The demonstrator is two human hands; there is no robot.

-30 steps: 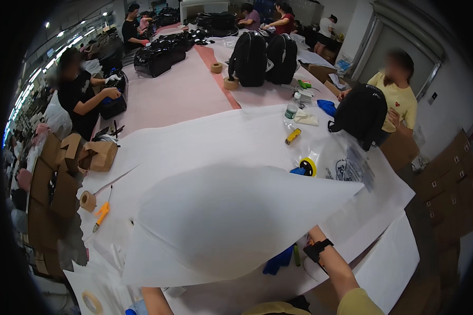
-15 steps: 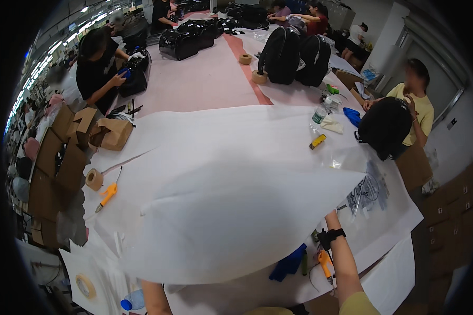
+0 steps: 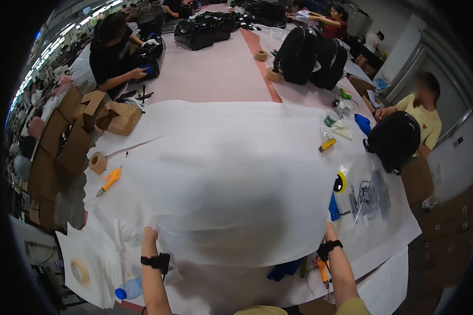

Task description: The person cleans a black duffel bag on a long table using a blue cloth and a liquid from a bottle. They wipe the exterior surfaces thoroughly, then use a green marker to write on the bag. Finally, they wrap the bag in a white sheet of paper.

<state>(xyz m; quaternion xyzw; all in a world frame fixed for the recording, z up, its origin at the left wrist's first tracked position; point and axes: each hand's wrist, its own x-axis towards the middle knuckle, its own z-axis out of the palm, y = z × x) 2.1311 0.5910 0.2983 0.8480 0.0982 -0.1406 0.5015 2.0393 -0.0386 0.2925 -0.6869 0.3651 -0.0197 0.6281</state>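
Observation:
A large, thin white sheet billows across the middle of the table, its near edge curving down towards me. My left hand is closed at its left edge, and my right hand is closed at the right edge; the sheet partly covers the fingers of both. Beside the right hand are a blue item and a round yellow and black object. Below the sheet, near my right forearm, lie a dark blue cloth and an orange-handled tool.
At left lie an orange air blow gun, a tape roll, a blue-capped bottle and stacked white sheets. A yellow cutter and clear plastic bag lie right. A co-worker handles a black backpack.
The sheet's raised right corner has come down and its left side has drawn inward. My left hand has moved up into view. The round yellow and black object has been uncovered.

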